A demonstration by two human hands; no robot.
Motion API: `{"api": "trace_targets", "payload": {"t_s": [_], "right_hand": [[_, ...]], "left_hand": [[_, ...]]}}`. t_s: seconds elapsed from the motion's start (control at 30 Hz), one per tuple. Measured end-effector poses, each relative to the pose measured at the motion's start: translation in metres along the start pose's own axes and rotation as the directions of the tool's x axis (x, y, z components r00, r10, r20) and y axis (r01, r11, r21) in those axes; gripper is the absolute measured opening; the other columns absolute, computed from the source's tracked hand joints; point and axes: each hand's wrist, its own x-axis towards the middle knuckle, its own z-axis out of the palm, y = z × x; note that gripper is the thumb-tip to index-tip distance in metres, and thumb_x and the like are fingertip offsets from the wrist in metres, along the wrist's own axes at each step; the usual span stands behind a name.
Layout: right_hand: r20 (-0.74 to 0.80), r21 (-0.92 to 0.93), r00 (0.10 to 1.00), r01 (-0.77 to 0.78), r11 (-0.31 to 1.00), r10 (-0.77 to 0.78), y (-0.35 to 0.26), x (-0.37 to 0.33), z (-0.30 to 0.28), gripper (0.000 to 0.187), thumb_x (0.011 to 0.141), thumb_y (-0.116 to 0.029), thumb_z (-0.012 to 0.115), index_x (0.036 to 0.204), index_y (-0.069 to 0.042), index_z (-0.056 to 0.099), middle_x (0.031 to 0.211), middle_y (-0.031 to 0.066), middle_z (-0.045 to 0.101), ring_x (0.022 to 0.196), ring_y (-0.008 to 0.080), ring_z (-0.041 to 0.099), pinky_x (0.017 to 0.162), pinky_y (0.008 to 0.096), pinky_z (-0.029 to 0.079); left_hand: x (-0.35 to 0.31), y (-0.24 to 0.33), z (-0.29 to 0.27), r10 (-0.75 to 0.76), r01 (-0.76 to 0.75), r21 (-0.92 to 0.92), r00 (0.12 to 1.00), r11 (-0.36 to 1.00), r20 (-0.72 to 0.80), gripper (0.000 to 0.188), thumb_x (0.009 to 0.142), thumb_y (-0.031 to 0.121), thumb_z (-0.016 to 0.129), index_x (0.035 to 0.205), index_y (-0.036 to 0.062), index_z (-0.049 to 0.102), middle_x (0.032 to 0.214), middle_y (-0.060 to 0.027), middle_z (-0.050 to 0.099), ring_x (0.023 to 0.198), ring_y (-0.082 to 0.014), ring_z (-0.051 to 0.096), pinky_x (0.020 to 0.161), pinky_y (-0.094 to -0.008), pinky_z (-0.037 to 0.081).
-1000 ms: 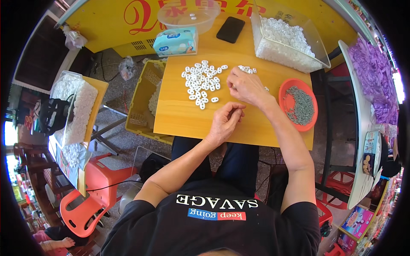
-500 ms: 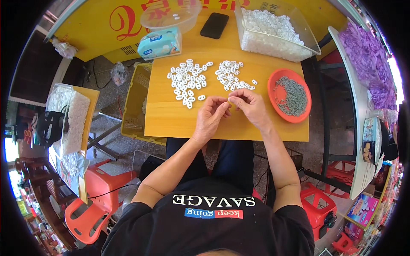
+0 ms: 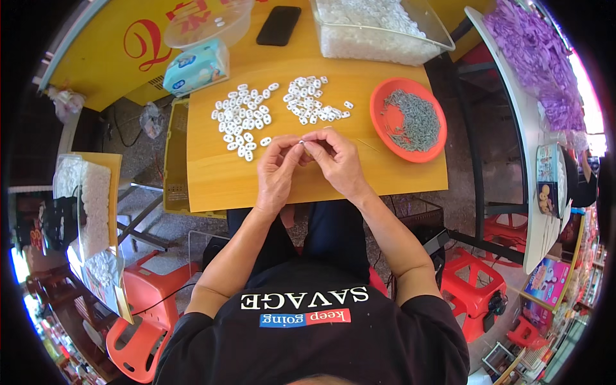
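Note:
Both my hands meet near the front of the wooden table (image 3: 346,181). My left hand (image 3: 278,171) and my right hand (image 3: 337,167) pinch a small white piece (image 3: 301,142) between their fingertips. Only a bit of that piece shows; the fingers cover the rest. Beyond my left hand lies a loose pile of white oval two-hole pieces (image 3: 247,119), one of them close to my fingers. Smaller white pieces (image 3: 308,102) are heaped just past my right hand. To the right, a red dish (image 3: 378,122) holds many small grey metal screw-like parts (image 3: 418,119).
Along the far side are a clear bowl (image 3: 212,29), a blue tissue pack (image 3: 197,67), a black phone (image 3: 279,25) and a clear tub (image 3: 372,45) of white pieces. A side table (image 3: 536,240) with purple pieces flanks the right. Red stools (image 3: 471,282) stand below.
The view has shifted, so the table things appear farther left and higher. My hands remain together, and the right fingers now close over the small white piece against the left fingertips.

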Motion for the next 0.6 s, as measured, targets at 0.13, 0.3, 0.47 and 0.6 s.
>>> {"api": "trace_targets", "payload": {"t_s": [0.13,0.3,0.47,0.6], "right_hand": [[0.044,-0.277,0.985,0.173,0.945,-0.167,-0.014,0.005,-0.022,0.01,0.087,-0.003,0.065,0.096,0.0,0.065,0.088,0.0069,0.065,0.077,0.0135,0.063,0.066,0.0259,0.051],[-0.001,-0.631,0.972,0.181,0.754,-0.235,-0.042,0.025,-0.104,0.009,0.083,-0.007,0.068,0.091,-0.002,0.066,0.084,0.0088,0.064,0.072,0.0191,0.062,0.063,0.0293,0.049],[0.028,-0.834,0.997,0.067,0.548,-0.079,-0.056,0.032,-0.183,0.011,0.084,-0.01,0.067,0.091,-0.002,0.065,0.082,0.009,0.063,0.069,0.0183,0.06,0.063,0.0297,0.047],[0.156,-0.894,0.987,0.119,0.432,0.05,-0.06,0.029,-0.186,0.01,0.085,-0.01,0.066,0.09,-0.001,0.064,0.08,0.0088,0.06,0.069,0.0194,0.059,0.062,0.0309,0.046]], "left_hand": [[0.0,0.003,0.003,-0.026,0.026,-0.032,1.0,0.999,0.005,0.013,0.096,0.01,0.056,0.105,0.0,0.057,0.095,-0.0066,0.061,0.078,-0.0117,0.06,0.071,-0.0239,0.048],[-0.001,0.005,0.002,-0.077,0.077,-0.028,0.997,0.997,0.009,0.014,0.097,0.011,0.055,0.105,-0.0008,0.055,0.094,-0.0089,0.063,0.077,-0.013,0.061,0.071,-0.0249,0.049],[0.0,0.003,0.003,-0.084,0.084,-0.01,0.996,0.996,0.011,0.014,0.097,0.01,0.055,0.105,-0.001,0.055,0.094,-0.0088,0.063,0.077,-0.0128,0.06,0.072,-0.0248,0.049],[0.0,0.006,0.004,-0.086,0.086,0.01,0.996,0.996,0.01,0.014,0.097,0.01,0.056,0.105,-0.001,0.055,0.094,-0.0086,0.063,0.077,-0.0125,0.06,0.072,-0.0247,0.049]]}}
